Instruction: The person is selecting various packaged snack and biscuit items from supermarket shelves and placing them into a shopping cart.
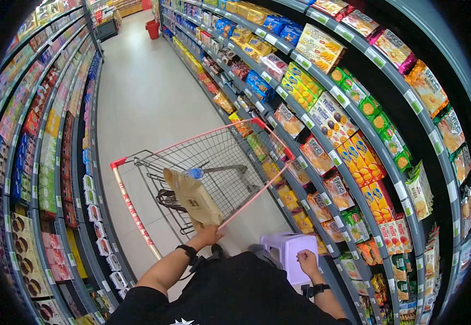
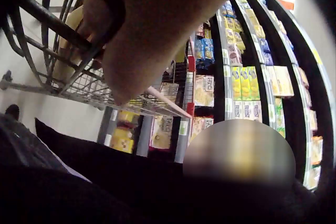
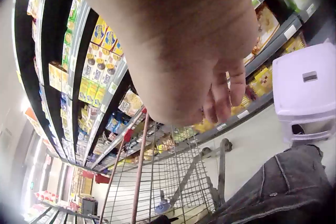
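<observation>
Package (image 1: 195, 199) print, shelf labels (image 1: 412, 101): seemingly illegible.

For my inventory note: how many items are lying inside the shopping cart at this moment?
2. A brown paper package, held by the left hand, leans in the shopping cart at its near end. A water bottle lies just behind it. Others may be hidden underneath.

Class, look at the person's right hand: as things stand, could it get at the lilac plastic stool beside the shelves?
Probably yes. The right hand hangs loosely curled, holding nothing, right by the stool, with nothing between them in the head view.
</observation>
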